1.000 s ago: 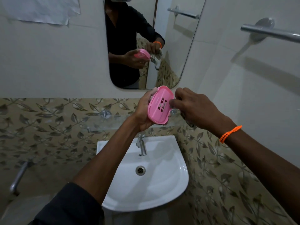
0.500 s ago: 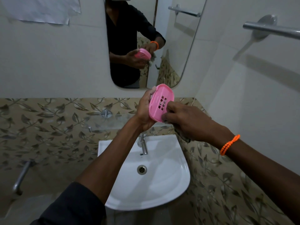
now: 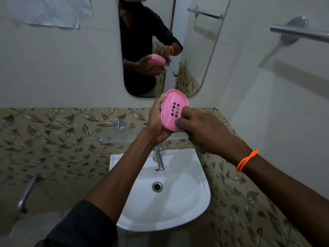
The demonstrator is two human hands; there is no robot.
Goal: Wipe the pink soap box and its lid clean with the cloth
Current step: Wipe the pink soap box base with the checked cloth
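Above the white sink (image 3: 201,191), at chest height before the mirror (image 3: 195,56), a pink soap box (image 3: 170,104) is held up with its slotted face toward the camera. Its long axis runs nearly upright, top leaning slightly right. The left hand (image 3: 156,122) clasps it from the left and from underneath, fingertips over the upper left rim. The right hand (image 3: 203,132) sits directly right of the box, fingers curled and pressing a bunched cloth (image 3: 179,126), mostly hidden, against the lower right of the face. The box lies left of that grip, so the wiping strokes would likely run up along the long axis. No lid can be picked out.
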